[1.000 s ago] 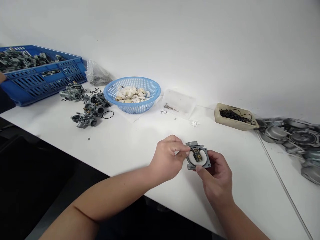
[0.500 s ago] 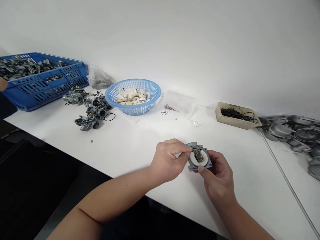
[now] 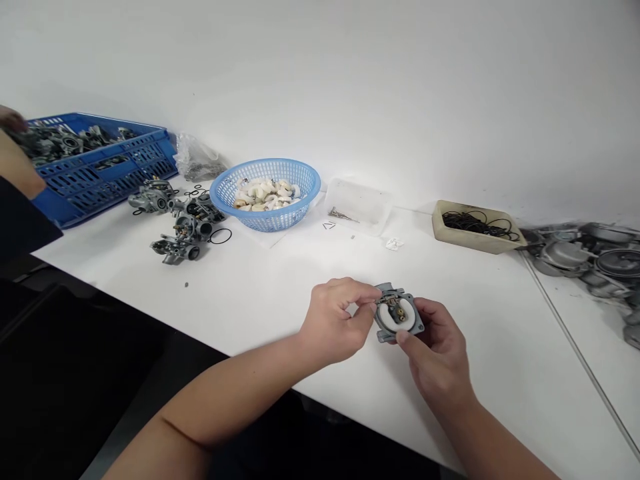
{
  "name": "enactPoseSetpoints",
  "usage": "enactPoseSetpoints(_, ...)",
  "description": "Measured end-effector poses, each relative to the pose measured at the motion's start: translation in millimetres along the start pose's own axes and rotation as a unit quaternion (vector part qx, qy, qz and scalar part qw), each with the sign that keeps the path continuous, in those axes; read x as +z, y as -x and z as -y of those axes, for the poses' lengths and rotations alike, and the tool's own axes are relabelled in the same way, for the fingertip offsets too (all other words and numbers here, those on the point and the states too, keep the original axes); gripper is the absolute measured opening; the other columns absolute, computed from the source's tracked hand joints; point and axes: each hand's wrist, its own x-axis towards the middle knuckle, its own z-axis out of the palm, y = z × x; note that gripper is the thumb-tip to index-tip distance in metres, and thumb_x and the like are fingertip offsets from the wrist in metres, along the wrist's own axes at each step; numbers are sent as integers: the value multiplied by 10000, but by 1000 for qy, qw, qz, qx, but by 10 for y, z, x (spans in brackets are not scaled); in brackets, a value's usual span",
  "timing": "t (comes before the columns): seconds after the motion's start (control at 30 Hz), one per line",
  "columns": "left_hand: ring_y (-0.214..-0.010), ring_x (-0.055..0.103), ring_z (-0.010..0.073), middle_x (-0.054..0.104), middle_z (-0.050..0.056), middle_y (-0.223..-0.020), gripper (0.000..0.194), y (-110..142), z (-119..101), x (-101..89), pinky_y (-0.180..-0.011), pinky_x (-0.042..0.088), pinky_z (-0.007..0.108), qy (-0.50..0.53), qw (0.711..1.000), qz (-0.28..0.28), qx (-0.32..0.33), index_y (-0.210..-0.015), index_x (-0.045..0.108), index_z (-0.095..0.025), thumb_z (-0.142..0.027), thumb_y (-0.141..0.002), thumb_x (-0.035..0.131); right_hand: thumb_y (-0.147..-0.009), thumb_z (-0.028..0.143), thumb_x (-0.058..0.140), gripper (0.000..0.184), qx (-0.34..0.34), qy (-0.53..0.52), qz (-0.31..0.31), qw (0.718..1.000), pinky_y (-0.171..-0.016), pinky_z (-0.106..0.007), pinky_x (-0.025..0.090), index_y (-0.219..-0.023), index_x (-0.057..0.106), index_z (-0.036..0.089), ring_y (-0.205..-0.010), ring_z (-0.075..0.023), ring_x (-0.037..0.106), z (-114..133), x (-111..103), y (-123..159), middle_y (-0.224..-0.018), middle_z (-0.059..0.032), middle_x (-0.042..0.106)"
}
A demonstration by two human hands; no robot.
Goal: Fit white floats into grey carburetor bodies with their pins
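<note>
Matt grey cast-metal carburetor body (image 3: 413, 321), smooth white tabletop (image 3: 500, 347) (faintly glossy), blue plastic crate (image 3: 103, 175)

Along the back of the tabletop (image 3: 500, 347), running left to right, we've got a crate (image 3: 107, 183) of carburetor parts, a plastic bag (image 3: 197, 159) just beside it, then a mesh basket (image 3: 265, 223), a clear tray (image 3: 357, 205) and a tray of O-rings (image 3: 465, 241). Loose carburetors (image 3: 180, 230) sit in front, between crate and basket. Float bowls (image 3: 565, 257) pile up far right. Up front, a carburetor body (image 3: 399, 313) is held between the left hand (image 3: 333, 320) and right hand (image 3: 437, 350), and a co-worker's hand (image 3: 17, 157) is over the crate's left end.
</note>
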Motion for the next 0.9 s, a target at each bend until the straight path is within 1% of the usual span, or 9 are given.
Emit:
enactPoseSetpoints(0.1, -606, 631, 135, 703, 4, -673, 169, 12, 5, -2, -628, 506, 276, -39, 999, -5, 26, -773, 671, -201, -69, -730, 574, -709, 243, 744, 305, -5, 24, 1, 1000, -588, -308, 514, -991, 629, 233, -758, -182, 592, 1, -11, 2, -883, -29, 649)
enactPoseSetpoints(0.17, -589, 611, 133, 690, 0, -657, 155, 14, 9, 5, -604, 486, 274, -26, 1000, 0, 2, -755, 658, -202, -79, -718, 572, -705, 245, 749, 310, -21, 56, -3, 998, -597, -321, 534, -989, 626, 227, -740, -186, 604, -1, -26, 3, -865, -33, 661)
enactPoseSetpoints(0.23, -552, 584, 121, 668, -8, -633, 128, 8, 17, 19, -544, 455, 249, 47, 995, 14, -88, -760, 641, -196, -98, -710, 577, -685, 245, 765, 339, -45, 97, -2, 994, -587, -332, 554, -991, 619, 223, -707, -193, 620, 0, -36, 10, -848, -36, 671)
enactPoseSetpoints(0.3, -502, 537, 101, 627, -24, -587, 96, -5, 30, 34, -491, 415, 223, 142, 970, 32, -194, -765, 619, -188, -123, -699, 594, -678, 255, 772, 364, -64, 125, -11, 990, -575, -336, 567, -1002, 608, 224, -686, -199, 633, 6, -27, 24, -845, -38, 673)
enactPoseSetpoints(0.37, -475, 494, 87, 586, -38, -552, 89, -17, 49, 42, -472, 389, 210, 210, 942, 47, -256, -762, 602, -181, -140, -684, 613, -684, 269, 765, 367, -69, 132, -30, 988, -587, -332, 573, -1008, 599, 227, -693, -199, 637, 16, 0, 46, -848, -37, 669)
enactPoseSetpoints(0.43, -484, 485, 80, 583, -38, -564, 98, -23, 66, 39, -482, 387, 205, 227, 940, 54, -249, -768, 600, -175, -136, -680, 620, -694, 281, 753, 361, -63, 130, -42, 989, -606, -330, 577, -1014, 595, 225, -706, -197, 637, 25, 34, 68, -854, -39, 666)
enactPoseSetpoints(0.6, -556, 517, 81, 615, -20, -633, 119, -19, 69, 11, -540, 406, 206, 131, 983, 57, -112, -754, 621, -167, -69, -696, 587, -696, 261, 729, 342, -51, 124, -42, 990, -602, -314, 576, -1005, 587, 225, -689, -180, 633, 30, 79, 92, -849, -33, 665)
enactPoseSetpoints(0.67, -571, 528, 86, 632, -11, -658, 100, -29, 55, 4, -544, 413, 209, 143, 977, 68, -142, -766, 630, -166, -90, -711, 597, -699, 261, 722, 334, -51, 124, -43, 990, -601, -313, 575, -1002, 587, 225, -689, -178, 630, 32, 78, 88, -849, -32, 663)
enactPoseSetpoints(0.9, -550, 496, 80, 603, -16, -624, 52, -123, 39, -11, -529, 386, 212, 226, 917, 105, -310, -712, 634, -157, -134, -668, 646, -683, 284, 725, 344, -76, 173, -49, 981, -578, -312, 574, -993, 587, 224, -657, -175, 621, 25, 68, 64, -823, -22, 648)
